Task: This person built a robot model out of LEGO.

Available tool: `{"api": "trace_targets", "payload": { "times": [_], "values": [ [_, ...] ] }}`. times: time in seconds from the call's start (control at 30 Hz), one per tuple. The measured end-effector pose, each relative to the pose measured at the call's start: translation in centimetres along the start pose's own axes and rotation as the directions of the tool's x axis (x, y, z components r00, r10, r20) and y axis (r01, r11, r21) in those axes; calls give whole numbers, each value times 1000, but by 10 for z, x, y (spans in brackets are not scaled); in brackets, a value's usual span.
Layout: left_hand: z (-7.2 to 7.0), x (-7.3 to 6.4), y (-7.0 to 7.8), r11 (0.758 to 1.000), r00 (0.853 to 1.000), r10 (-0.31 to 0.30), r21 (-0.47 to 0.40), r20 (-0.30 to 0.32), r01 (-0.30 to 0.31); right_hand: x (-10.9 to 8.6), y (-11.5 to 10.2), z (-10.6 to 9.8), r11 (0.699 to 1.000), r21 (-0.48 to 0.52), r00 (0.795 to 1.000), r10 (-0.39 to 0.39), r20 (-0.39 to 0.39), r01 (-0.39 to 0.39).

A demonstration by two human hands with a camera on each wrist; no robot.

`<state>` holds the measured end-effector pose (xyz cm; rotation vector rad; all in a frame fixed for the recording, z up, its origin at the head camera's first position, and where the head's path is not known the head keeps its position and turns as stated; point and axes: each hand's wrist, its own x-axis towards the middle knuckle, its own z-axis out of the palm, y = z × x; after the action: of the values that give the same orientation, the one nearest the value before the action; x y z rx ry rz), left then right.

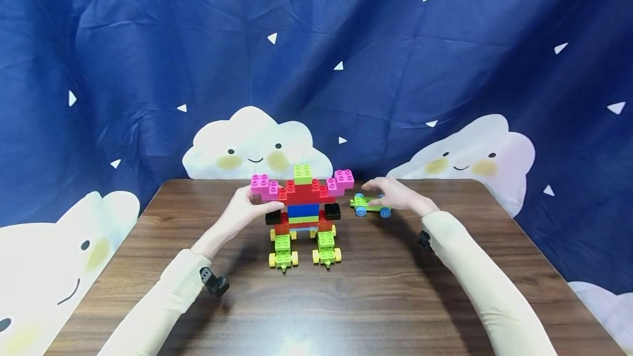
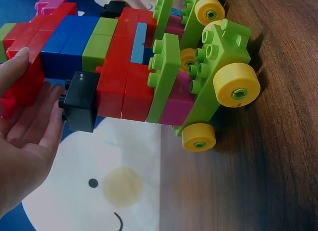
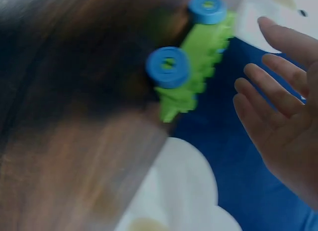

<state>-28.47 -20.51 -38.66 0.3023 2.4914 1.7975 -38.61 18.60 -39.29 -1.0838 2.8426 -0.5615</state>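
A building-brick figure [image 1: 303, 212] stands upright on two lime-green wheeled bases with yellow wheels. Its body is red, blue and green, with pink bricks at the raised arm ends and black bricks at the sides. My left hand [image 1: 244, 206] grips its left-side arm, thumb on the red bricks [image 2: 30, 42] and fingers behind. Right of the figure, a small lime-green toy car base [image 1: 366, 202] with blue wheels sits on the table. Over it hovers my right hand [image 1: 393, 194], fingers spread and apart from the car in the right wrist view.
The brown wooden table [image 1: 386, 306] extends toward me and to both sides. Close behind its far edge hangs a blue curtain [image 1: 316, 70] printed with white clouds and triangles. Dark wrist cameras [image 1: 214, 282] are strapped at both sleeves.
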Motion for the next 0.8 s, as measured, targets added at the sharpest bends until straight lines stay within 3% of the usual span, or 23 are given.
{"api": "trace_targets", "payload": {
  "times": [0.23, 0.4, 0.8],
  "values": [
    [1, -1, -1, 1000, 1000, 1, 14, 1, -1, 3, 10, 17, 999, -15, 999, 47, 24, -47],
    [0, 0, 0, 1000, 1000, -1, 12, 3, 1, 7, 13, 21, 994, -93, 998, 61, 24, -59],
    [-2, 0, 1, 1000, 1000, 12, 14, 3, -12, 12, 7, 15, 980, -193, 998, -54, 13, 56]
  ]
}}
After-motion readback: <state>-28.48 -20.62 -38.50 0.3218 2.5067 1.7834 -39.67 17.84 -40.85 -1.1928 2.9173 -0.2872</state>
